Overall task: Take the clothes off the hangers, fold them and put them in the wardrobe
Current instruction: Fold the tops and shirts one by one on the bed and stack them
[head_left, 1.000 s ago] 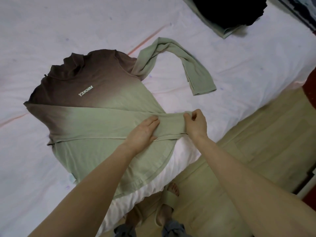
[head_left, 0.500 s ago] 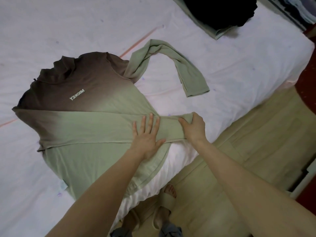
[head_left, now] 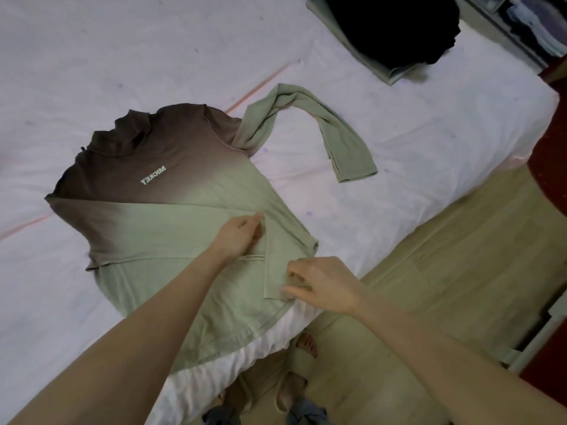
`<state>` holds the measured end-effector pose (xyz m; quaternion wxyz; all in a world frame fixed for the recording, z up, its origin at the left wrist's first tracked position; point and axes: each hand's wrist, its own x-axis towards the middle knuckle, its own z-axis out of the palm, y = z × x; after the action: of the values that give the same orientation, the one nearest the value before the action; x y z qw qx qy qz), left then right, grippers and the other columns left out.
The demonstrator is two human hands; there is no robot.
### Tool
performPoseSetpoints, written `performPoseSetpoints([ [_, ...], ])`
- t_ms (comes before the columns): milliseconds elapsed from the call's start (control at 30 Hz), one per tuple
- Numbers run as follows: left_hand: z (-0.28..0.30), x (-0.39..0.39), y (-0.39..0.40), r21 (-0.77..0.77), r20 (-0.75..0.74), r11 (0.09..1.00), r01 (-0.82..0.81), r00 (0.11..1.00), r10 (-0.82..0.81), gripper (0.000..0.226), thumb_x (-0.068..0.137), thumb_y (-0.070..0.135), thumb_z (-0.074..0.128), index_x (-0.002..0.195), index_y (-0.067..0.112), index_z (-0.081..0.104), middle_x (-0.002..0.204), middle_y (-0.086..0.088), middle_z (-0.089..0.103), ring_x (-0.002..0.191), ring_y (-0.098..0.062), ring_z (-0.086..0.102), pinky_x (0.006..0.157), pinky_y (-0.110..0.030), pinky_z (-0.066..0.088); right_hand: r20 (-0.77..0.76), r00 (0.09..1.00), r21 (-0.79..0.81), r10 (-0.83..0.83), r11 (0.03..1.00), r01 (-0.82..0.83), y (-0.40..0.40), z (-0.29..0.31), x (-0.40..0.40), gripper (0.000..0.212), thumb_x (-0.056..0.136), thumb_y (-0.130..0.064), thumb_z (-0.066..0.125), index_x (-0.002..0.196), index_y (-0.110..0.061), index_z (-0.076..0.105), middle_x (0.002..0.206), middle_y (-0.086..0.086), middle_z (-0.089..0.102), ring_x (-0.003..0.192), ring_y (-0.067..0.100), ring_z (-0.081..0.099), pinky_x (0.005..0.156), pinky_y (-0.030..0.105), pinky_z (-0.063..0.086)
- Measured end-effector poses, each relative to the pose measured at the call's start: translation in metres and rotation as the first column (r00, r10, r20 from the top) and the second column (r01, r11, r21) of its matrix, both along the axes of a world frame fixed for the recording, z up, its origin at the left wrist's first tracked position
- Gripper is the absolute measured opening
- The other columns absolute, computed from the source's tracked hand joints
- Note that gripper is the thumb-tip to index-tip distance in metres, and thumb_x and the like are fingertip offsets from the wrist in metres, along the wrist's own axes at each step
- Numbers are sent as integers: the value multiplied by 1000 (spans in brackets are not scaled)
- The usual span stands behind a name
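Brown-to-green long-sleeved cotton top (head_left: 171,210) lies on the white bed (head_left: 122,56); left hand (head_left: 239,234) pins its folded sleeve, right hand (head_left: 325,283) pinches the cuff.

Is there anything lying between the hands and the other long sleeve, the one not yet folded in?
Nothing visible. The unfolded sleeve lies alone on the white sheet, with bare sheet between it and the right hand. The black folded pile sits farther back, clear of that path.
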<state>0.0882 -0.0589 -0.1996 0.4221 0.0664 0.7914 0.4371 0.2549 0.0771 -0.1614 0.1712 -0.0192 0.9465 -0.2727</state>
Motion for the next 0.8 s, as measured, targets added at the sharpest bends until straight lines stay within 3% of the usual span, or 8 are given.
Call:
performPoseSetpoints([
  [100,3,3,0,-127,-91,983,135,985,-147,38,78,47,67,97,14,64,85,-5,67,84,-25,64,83,-34,52,-156,928,-34,-340,940,339,6,-14,-11,35,94,-42,39,92,-11,56,86,1,56,81,21,52,67,37,44],
  [200,3,12,12,-171,-226,967,188,948,-224,34,82,21,73,111,10,60,88,0,63,88,-19,62,78,-23,44,56,668,-127,-742,658,742,15,-31,-40,23,94,-31,54,95,-8,56,91,2,57,84,20,51,71,32,39],
  [367,-11,26,27,-146,-286,983,111,946,-149,52,82,20,73,126,4,50,114,-9,62,105,-26,60,86,-27,45,344,522,-189,-781,487,853,35,-46,-64,13,86,-12,64,72,-12,63,69,-4,58,73,15,56,74,30,46],
  [500,-17,38,31,-211,-356,960,183,901,-250,68,83,21,73,137,3,36,134,-15,48,119,-30,51,98,-35,40,390,476,-439,-789,295,849,38,-34,-48,9,90,1,52,87,-1,60,69,6,58,59,12,63,65,23,53],
  [600,-7,48,27,-247,-557,951,185,776,-296,53,84,13,69,130,7,45,127,-13,44,111,-30,51,90,-37,45,352,664,-438,-659,511,740,36,-28,-29,12,85,5,61,94,-3,63,82,6,64,74,15,63,77,26,53],
  [667,-1,56,21,-160,-708,967,199,660,-253,28,86,17,67,111,7,58,112,-11,51,101,-26,51,83,-36,46,362,725,-472,-586,556,685,36,-27,-25,21,80,5,69,97,-8,65,91,7,68,79,14,63,82,24,54],
  [733,-1,64,14,-94,-688,963,252,682,-246,20,88,21,65,103,7,61,104,-8,54,97,-23,51,84,-33,44,371,750,-504,-548,560,658,38,-28,-28,29,76,3,73,99,-13,64,95,9,69,81,16,64,82,25,55],
  [800,-7,72,8,-116,-623,935,336,709,-332,28,88,16,62,115,7,60,112,-7,54,103,-23,51,91,-35,43,307,799,-454,-516,659,600,38,-31,-32,36,72,-1,77,103,-15,63,97,7,68,82,17,63,79,23,53],
])
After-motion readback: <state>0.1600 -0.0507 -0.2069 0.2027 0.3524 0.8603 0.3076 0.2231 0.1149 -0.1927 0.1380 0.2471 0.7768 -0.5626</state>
